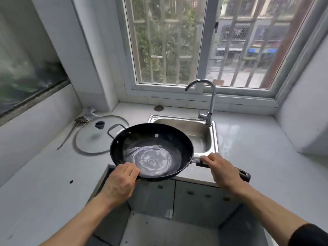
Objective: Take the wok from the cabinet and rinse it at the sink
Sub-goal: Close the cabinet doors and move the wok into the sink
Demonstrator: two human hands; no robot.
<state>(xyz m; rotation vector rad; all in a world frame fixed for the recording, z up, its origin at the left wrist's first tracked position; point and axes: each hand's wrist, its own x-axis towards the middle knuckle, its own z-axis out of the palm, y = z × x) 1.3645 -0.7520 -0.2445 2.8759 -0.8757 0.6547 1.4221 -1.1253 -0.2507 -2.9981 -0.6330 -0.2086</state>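
A black wok (156, 139) with a pale, worn bottom is held level in front of the steel sink (202, 137), its far right side overlapping the basin's front left corner. My right hand (221, 169) grips the wok's long dark handle, whose end sticks out past the hand. My left hand (122, 180) holds the wok's near left rim, fingers over the edge. The wok's small loop handle points toward the far left. The chrome faucet (209, 98) stands at the sink's back right, its spout curving left, with no water running.
A glass lid (92, 139) with a black knob lies on the white counter left of the wok, next to a thin metal utensil (71, 134). Grey cabinet doors (195, 196) are below the sink. A barred window (195, 41) is behind the faucet.
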